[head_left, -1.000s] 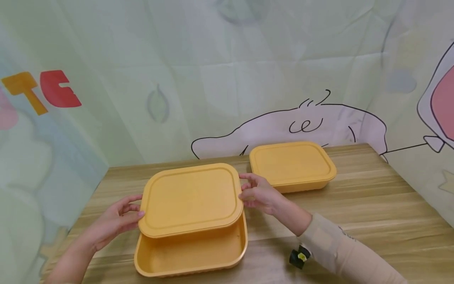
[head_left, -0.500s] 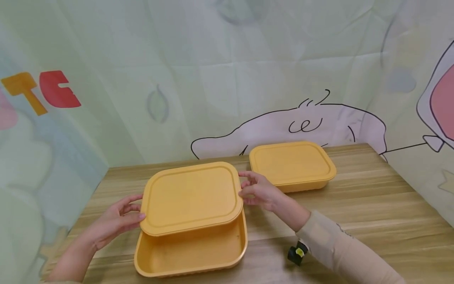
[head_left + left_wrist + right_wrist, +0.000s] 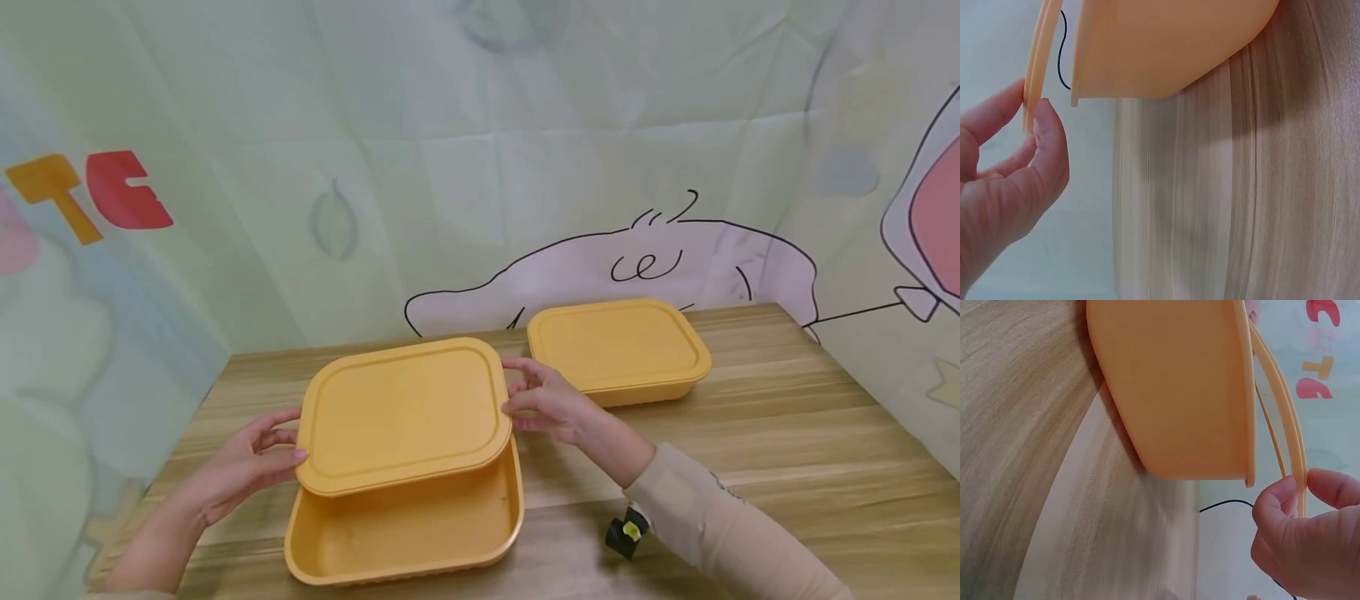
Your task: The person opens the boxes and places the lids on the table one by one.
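A yellow rectangular lid [image 3: 405, 417] with rounded corners is held over a matching open box [image 3: 408, 533], covering its far part in the head view. My left hand [image 3: 251, 458] pinches the lid's left edge between thumb and fingers. On the opposite edge my right hand [image 3: 546, 404] pinches it the same way. Both wrist views show a gap between the lid [image 3: 1038, 62] and the rim of the box [image 3: 1179, 394]. The near part of the box's inside shows, with nothing lying in it.
A second yellow box [image 3: 618, 346] with its lid on stands at the back right of the wooden table [image 3: 757, 467]. A patterned cloth backdrop [image 3: 375, 167] rises behind the table. A small black and yellow item [image 3: 627, 532] hangs by the right sleeve.
The lid has risen slightly and shifted a little away from me, so more of the near inside of the box shows. Both hands keep their grip on it.
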Demonstrator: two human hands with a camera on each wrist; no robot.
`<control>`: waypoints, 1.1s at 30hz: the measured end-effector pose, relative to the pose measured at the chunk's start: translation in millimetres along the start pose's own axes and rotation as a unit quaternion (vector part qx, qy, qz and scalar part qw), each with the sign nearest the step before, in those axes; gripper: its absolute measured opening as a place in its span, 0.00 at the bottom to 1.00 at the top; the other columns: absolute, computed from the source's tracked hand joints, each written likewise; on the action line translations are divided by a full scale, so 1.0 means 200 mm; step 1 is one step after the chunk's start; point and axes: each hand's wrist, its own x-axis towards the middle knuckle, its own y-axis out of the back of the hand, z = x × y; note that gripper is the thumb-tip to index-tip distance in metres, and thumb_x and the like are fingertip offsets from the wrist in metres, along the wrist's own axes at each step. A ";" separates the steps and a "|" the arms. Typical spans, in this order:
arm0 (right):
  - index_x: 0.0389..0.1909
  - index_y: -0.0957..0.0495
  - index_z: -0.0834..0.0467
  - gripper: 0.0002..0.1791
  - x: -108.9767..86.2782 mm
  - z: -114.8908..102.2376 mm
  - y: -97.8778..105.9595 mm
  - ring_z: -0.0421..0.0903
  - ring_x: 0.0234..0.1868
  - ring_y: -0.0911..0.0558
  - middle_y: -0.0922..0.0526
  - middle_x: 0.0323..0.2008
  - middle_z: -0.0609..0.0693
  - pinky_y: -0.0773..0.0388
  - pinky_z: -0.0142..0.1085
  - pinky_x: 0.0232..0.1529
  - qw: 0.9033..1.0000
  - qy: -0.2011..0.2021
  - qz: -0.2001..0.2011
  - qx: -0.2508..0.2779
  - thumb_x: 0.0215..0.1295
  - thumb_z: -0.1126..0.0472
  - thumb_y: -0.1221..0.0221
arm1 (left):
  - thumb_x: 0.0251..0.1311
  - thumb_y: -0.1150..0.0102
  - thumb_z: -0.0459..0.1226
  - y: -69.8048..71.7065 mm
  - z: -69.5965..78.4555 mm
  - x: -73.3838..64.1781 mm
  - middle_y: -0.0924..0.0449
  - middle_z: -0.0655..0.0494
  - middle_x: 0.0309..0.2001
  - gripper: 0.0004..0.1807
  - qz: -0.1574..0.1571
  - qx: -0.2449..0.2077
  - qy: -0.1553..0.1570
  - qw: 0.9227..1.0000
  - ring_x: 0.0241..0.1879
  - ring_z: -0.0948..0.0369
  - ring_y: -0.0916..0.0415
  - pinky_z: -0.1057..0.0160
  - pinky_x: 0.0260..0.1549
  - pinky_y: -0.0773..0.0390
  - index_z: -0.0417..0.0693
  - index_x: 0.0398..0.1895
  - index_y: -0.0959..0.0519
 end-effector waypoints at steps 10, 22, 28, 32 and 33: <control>0.67 0.42 0.57 0.39 0.01 0.00 0.00 0.45 0.30 0.27 0.30 0.32 0.53 0.26 0.35 0.31 1.000 0.006 -0.021 0.017 0.53 0.81 0.47 | 0.62 0.47 0.29 0.00 0.01 0.00 0.30 0.53 0.46 0.32 0.016 -0.009 -0.003 1.000 0.42 0.61 0.23 0.62 0.41 0.21 0.33 0.65 0.50; 0.68 0.44 0.54 0.41 0.02 0.00 0.01 0.45 0.28 0.26 0.29 0.30 0.53 0.26 0.34 0.29 0.999 0.009 -0.039 0.015 0.53 0.80 0.46 | 0.61 0.45 0.29 -0.01 0.01 0.01 0.28 0.54 0.45 0.31 0.049 -0.010 0.000 0.999 0.40 0.62 0.23 0.64 0.41 0.21 0.30 0.63 0.47; 0.68 0.43 0.54 0.41 0.02 0.00 0.02 0.45 0.27 0.26 0.29 0.30 0.52 0.26 0.33 0.29 0.999 0.006 -0.033 0.016 0.53 0.80 0.46 | 0.60 0.44 0.29 -0.01 0.01 0.02 0.28 0.54 0.44 0.29 0.055 -0.014 0.001 0.998 0.40 0.62 0.23 0.65 0.41 0.21 0.34 0.62 0.44; 0.68 0.43 0.54 0.41 0.02 0.00 0.02 0.45 0.27 0.26 0.28 0.30 0.53 0.26 0.33 0.29 0.999 0.005 -0.030 0.020 0.53 0.80 0.47 | 0.60 0.44 0.29 -0.01 0.01 0.02 0.28 0.54 0.44 0.25 0.057 -0.022 -0.002 0.998 0.40 0.63 0.23 0.66 0.41 0.21 0.42 0.59 0.38; 0.68 0.43 0.54 0.40 0.03 0.00 0.02 0.45 0.27 0.26 0.28 0.30 0.53 0.26 0.33 0.29 0.999 0.005 -0.030 0.020 0.54 0.80 0.47 | 0.60 0.44 0.29 -0.01 0.01 0.02 0.28 0.55 0.44 0.24 0.057 -0.021 -0.003 0.998 0.40 0.63 0.23 0.66 0.41 0.21 0.43 0.59 0.37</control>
